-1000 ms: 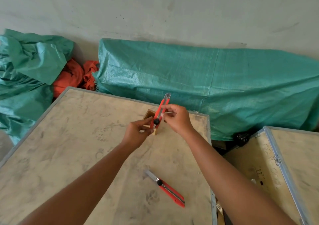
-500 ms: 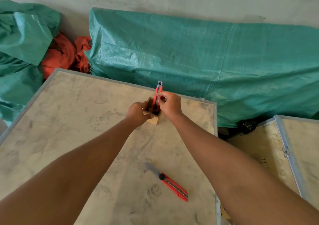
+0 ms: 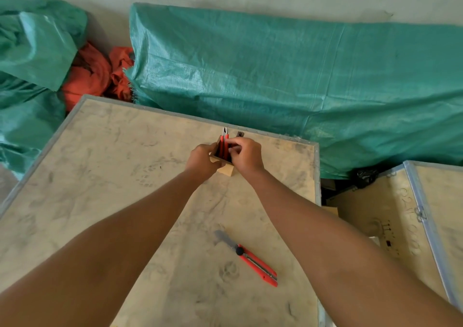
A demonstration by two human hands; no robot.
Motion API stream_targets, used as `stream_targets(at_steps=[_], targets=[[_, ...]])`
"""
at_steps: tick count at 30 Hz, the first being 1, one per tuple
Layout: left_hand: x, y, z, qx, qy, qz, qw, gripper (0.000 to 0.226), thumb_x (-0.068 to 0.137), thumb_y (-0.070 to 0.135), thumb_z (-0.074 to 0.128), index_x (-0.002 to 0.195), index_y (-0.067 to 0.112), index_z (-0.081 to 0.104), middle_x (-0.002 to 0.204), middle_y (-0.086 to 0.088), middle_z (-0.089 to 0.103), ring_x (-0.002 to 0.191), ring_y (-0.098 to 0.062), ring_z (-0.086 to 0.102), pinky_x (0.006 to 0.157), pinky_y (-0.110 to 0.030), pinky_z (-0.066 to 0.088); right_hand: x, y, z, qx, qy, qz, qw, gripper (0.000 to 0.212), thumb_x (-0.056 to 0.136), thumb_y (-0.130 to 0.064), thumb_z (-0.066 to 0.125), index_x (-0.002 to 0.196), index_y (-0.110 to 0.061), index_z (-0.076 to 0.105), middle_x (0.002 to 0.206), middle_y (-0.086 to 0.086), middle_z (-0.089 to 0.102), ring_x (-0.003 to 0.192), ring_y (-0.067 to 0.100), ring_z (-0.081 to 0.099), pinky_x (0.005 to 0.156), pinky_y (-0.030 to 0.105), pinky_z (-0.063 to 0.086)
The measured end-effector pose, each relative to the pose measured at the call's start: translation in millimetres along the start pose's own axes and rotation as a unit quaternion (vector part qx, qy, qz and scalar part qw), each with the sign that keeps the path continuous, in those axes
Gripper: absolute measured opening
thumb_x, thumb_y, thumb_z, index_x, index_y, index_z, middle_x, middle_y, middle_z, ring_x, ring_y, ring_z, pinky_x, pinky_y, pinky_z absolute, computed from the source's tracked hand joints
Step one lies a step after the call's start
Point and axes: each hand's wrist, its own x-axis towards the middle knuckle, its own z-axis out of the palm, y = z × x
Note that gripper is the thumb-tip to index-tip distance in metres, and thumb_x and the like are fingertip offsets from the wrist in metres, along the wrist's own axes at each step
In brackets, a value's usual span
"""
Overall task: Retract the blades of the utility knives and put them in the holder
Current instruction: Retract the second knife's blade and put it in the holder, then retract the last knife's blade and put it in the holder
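Here, both hands meet at the holder, centre frame.
Left hand [image 3: 203, 160] grips the wooden holder [image 3: 225, 169]; right hand [image 3: 246, 154] fingers pinch an upright red knife [image 3: 225, 144] inside it. Another utility knife [image 3: 253, 259], blade out, lies lower centre on the bench [image 3: 100, 176].

Knife [image 3: 255, 261]: red, black knob, grey blade. Holder [image 3: 226, 170]: pale wood, red knives [image 3: 223, 146] inside. Surface [image 3: 112, 176]: tan, grey smudges. Tarp [image 3: 275, 76]: teal. Cloth [image 3: 92, 76]: orange.

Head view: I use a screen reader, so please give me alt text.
Both hands, left and right, seat red utility knives in a small wooden holder on a dusty plywood crate. Another red knife lies nearer, blade extended.
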Motion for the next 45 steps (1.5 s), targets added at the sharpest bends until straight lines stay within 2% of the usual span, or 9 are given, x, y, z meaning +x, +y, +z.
stream_targets(at_steps=[6,10,18,27,30,32,37,41,45], targets=[[-31,7,-3,-0.024,0.049,-0.025,0.998,0.057,0.082,0.019,0.077,0.135,0.014,0.058,0.134,-0.009,0.062,0.116,-0.027,0.061,0.093,-0.037,0.051,-28,5,-22,0.005,0.01,-0.001,1.0,0.033,0.085,0.005,0.069,0.115,-0.008,0.077,0.111,0.014,0.078,0.093,0.027,0.074,0.09,0.036,0.06],[-70,4,3,-0.044,0.068,-0.028,0.996,0.047,0.084,0.026,0.076,0.129,0.019,0.064,0.13,-0.004,0.065,0.108,-0.02,0.064,0.085,-0.029,0.051,-58,13,-35,0.004,0.015,-0.029,0.999,0.031,0.086,0.006,0.064,0.111,-0.006,0.078,0.112,0.014,0.078,0.099,0.029,0.074,0.09,0.039,0.061],[-157,-19,50,-0.049,0.049,-0.055,0.996,0.034,0.086,0.031,0.072,0.118,0.023,0.07,0.126,0.001,0.067,0.117,-0.018,0.059,0.089,-0.025,0.044,-133,45,-44,0.014,-0.085,0.036,0.996,0.028,0.087,-0.002,0.073,0.113,-0.011,0.077,0.111,0.01,0.076,0.083,0.015,0.069,0.088,0.028,0.059],[-176,-73,98,0.018,0.006,-0.054,0.998,0.034,0.087,0.028,0.069,0.121,0.028,0.069,0.128,-0.005,0.062,0.121,-0.025,0.054,0.097,-0.037,0.048,-206,93,-16,-0.009,-0.204,0.111,0.973,0.028,0.086,-0.008,0.074,0.114,-0.014,0.077,0.119,0.008,0.075,0.108,0.02,0.071,0.091,0.02,0.051],[-172,-78,109,0.052,-0.011,-0.061,0.997,0.036,0.087,0.029,0.069,0.124,0.029,0.068,0.127,-0.004,0.057,0.122,-0.025,0.048,0.097,-0.038,0.048,-221,105,-5,-0.016,-0.224,0.101,0.969,0.031,0.086,-0.01,0.075,0.117,-0.011,0.076,0.117,0.008,0.077,0.1,0.014,0.07,0.084,0.012,0.048],[-169,-81,114,0.073,-0.028,-0.067,0.995,0.036,0.087,0.032,0.069,0.123,0.03,0.068,0.128,-0.003,0.055,0.122,-0.025,0.046,0.098,-0.04,0.048,-226,108,-1,-0.014,-0.226,0.083,0.97,0.032,0.086,-0.009,0.075,0.118,-0.01,0.076,0.116,0.009,0.078,0.101,0.016,0.072,0.09,0.021,0.054],[-166,-86,117,0.09,-0.025,-0.051,0.994,0.036,0.079,0.037,0.077,0.114,0.031,0.072,0.121,-0.002,0.055,0.117,-0.026,0.048,0.094,-0.04,0.049,-225,108,1,-0.035,-0.228,0.06,0.971,0.025,0.078,-0.002,0.078,0.102,-0.009,0.079,0.101,0.009,0.079,0.087,0.013,0.068,0.077,0.014,0.049],[-169,-83,113,0.042,-0.025,-0.042,0.998,0.035,0.074,0.032,0.083,0.107,0.03,0.075,0.118,-0.003,0.057,0.115,-0.025,0.05,0.093,-0.039,0.048,-226,105,-4,-0.022,-0.252,0.067,0.965,0.025,0.077,-0.002,0.08,0.101,-0.008,0.078,0.103,0.009,0.079,0.088,0.013,0.067,0.082,0.02,0.049],[-177,-76,98,-0.034,-0.003,-0.03,0.999,0.034,0.074,0.021,0.084,0.107,0.024,0.076,0.115,0.0,0.058,0.095,-0.02,0.06,0.076,-0.023,0.046,-230,96,-15,0.004,-0.242,0.06,0.968,0.021,0.08,-0.006,0.081,0.1,-0.01,0.078,0.102,0.004,0.079,0.079,0.011,0.069,0.079,0.018,0.052]])
